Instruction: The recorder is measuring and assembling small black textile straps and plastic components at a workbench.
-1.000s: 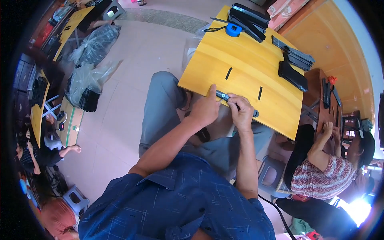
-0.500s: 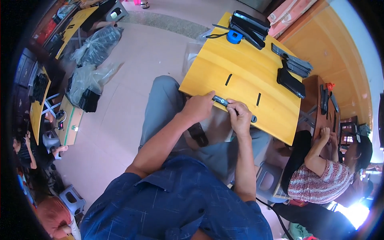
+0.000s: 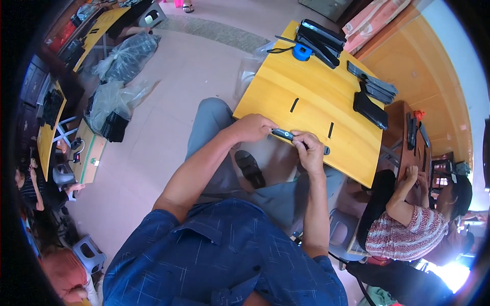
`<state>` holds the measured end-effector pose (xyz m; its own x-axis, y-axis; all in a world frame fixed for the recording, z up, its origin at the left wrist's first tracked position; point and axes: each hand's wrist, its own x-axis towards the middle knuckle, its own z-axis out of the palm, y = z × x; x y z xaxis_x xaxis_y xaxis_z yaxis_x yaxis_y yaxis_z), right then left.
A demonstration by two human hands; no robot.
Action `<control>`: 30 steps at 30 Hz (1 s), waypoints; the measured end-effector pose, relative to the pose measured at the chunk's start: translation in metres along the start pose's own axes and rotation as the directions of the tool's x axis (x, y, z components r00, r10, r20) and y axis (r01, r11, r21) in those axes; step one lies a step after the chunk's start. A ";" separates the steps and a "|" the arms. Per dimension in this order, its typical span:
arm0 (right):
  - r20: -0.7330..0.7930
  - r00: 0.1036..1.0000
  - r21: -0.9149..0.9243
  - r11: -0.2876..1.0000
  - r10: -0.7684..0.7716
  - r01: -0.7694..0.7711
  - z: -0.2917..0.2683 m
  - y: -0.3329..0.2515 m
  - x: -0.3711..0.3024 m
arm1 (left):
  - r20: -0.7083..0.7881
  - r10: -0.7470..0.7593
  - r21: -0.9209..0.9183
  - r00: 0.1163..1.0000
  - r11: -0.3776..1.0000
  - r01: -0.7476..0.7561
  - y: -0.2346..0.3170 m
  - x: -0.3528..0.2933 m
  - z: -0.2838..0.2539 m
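Note:
Both my hands hold one narrow black strap piece [image 3: 284,135] at the near edge of a yellow wooden table [image 3: 311,86]. My left hand [image 3: 253,127] grips its left end, knuckles up. My right hand [image 3: 310,151] pinches its right part, where a small round black end [image 3: 326,151] sticks out past the fingers. Two short black strips [image 3: 294,105] [image 3: 331,130] lie flat on the table just beyond my hands.
At the table's far end lie a blue tape measure [image 3: 301,52] and stacked black straps [image 3: 320,34]; more black pieces [image 3: 373,109] lie at its right. A person in a patterned top [image 3: 408,232] works at a brown table on the right. Plastic bags [image 3: 121,61] lie on the floor at left.
My left hand turned over the strap's left end and slid a little left and toward me; the strap stays in both hands. The view shifted slightly.

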<state>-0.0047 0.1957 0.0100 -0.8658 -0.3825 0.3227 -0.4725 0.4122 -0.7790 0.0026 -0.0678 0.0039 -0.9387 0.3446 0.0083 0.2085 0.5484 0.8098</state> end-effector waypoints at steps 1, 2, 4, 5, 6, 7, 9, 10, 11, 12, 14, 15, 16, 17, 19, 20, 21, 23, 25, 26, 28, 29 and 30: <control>0.011 1.000 0.017 1.000 0.006 -0.006 -0.001 0.000 0.001 | 0.051 -0.001 -0.033 0.999 0.999 0.003 -0.001 0.002 -0.003; 0.010 1.000 0.014 1.000 0.006 -0.006 -0.003 0.001 0.001 | 0.106 0.001 -0.067 0.994 0.998 0.006 0.002 0.002 -0.005; 0.057 0.998 -0.015 1.000 0.003 -0.002 -0.008 0.002 0.002 | 0.136 -0.018 -0.086 0.991 0.996 0.030 0.008 0.003 -0.009; 0.055 0.999 -0.018 1.000 0.003 -0.002 -0.008 0.000 0.003 | 0.165 -0.039 -0.103 0.986 0.993 0.057 0.011 0.004 -0.010; 0.035 0.998 -0.097 0.994 -0.054 0.057 -0.007 -0.003 0.005 | 0.165 -0.035 -0.104 0.986 0.993 0.052 0.013 0.003 -0.010; 0.019 0.994 -0.177 0.978 -0.111 0.112 -0.006 -0.005 0.007 | 0.141 -0.041 -0.077 0.989 0.996 0.052 0.015 0.002 -0.009; 0.011 0.992 -0.166 0.978 -0.125 0.125 0.002 -0.022 0.015 | 0.112 -0.047 -0.051 0.993 0.997 0.053 0.010 -0.001 -0.005; 0.006 0.990 -0.151 0.979 -0.139 0.138 0.009 -0.030 0.019 | 0.033 0.032 -0.005 0.999 0.999 -0.032 0.000 -0.002 0.001; 0.003 0.990 -0.156 0.978 -0.140 0.139 0.015 -0.033 0.022 | -0.039 0.120 0.046 0.992 0.992 -0.119 0.001 -0.002 0.002; 0.034 0.996 -0.178 0.980 -0.088 0.093 0.021 -0.036 0.025 | -0.039 0.125 0.046 0.991 0.991 -0.123 0.002 -0.001 0.002; 0.051 0.998 -0.229 0.973 -0.027 0.039 0.029 -0.039 0.028 | 0.028 0.017 0.103 0.999 0.994 -0.020 0.005 -0.001 0.001; 0.051 0.998 -0.230 0.972 -0.032 0.043 0.030 -0.040 0.028 | 0.024 0.019 0.105 1.000 0.994 -0.022 0.007 -0.002 0.002; 0.031 0.999 -0.251 0.967 -0.032 0.039 0.031 -0.041 0.028 | -0.025 0.017 0.116 1.000 0.993 -0.014 0.010 -0.004 0.005; 0.013 0.999 -0.272 0.962 -0.030 0.033 0.032 -0.042 0.027 | -0.072 0.014 0.124 0.997 0.992 -0.005 0.013 -0.007 0.007; -0.025 0.999 -0.299 0.954 -0.047 0.037 0.040 -0.042 0.025 | -0.082 -0.016 0.197 0.996 0.980 0.032 0.019 -0.010 0.010; -0.064 0.996 -0.327 0.944 -0.062 0.038 0.043 -0.041 0.025 | -0.092 -0.043 0.267 0.995 0.961 0.066 0.022 -0.012 0.012; -0.066 0.996 -0.328 0.944 -0.063 0.038 0.047 -0.039 0.024 | -0.092 -0.040 0.268 0.995 0.961 0.064 0.025 -0.016 0.016; -0.137 0.987 -0.337 0.941 -0.085 0.034 0.053 -0.036 0.023 | -0.240 0.000 0.237 0.971 0.970 0.059 0.031 -0.025 0.024; -0.145 0.985 -0.351 0.936 -0.093 0.036 0.057 -0.036 0.022 | -0.241 -0.036 0.240 0.970 0.966 0.095 0.036 -0.028 0.026; -0.150 0.984 -0.364 0.931 -0.101 0.041 0.056 -0.036 0.022 | -0.244 -0.074 0.241 0.967 0.961 0.134 0.039 -0.028 0.025; -0.165 0.982 -0.335 0.942 -0.095 0.035 0.054 -0.032 0.020 | -0.230 -0.081 0.251 0.970 0.958 0.139 0.045 -0.031 0.021; -0.175 0.980 -0.302 0.953 -0.090 0.033 0.053 -0.031 0.019 | -0.219 -0.092 0.262 0.971 0.953 0.150 0.046 -0.033 0.018; -0.179 0.980 -0.305 0.952 -0.090 0.032 0.048 -0.030 0.017 | -0.217 -0.087 0.263 0.972 0.954 0.145 0.047 -0.035 0.015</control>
<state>0.0030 0.1368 0.0132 -0.8350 -0.2638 0.4829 -0.5278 0.6321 -0.5673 0.0493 -0.0430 0.0330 -0.9905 0.1214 0.0649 0.1353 0.7733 0.6194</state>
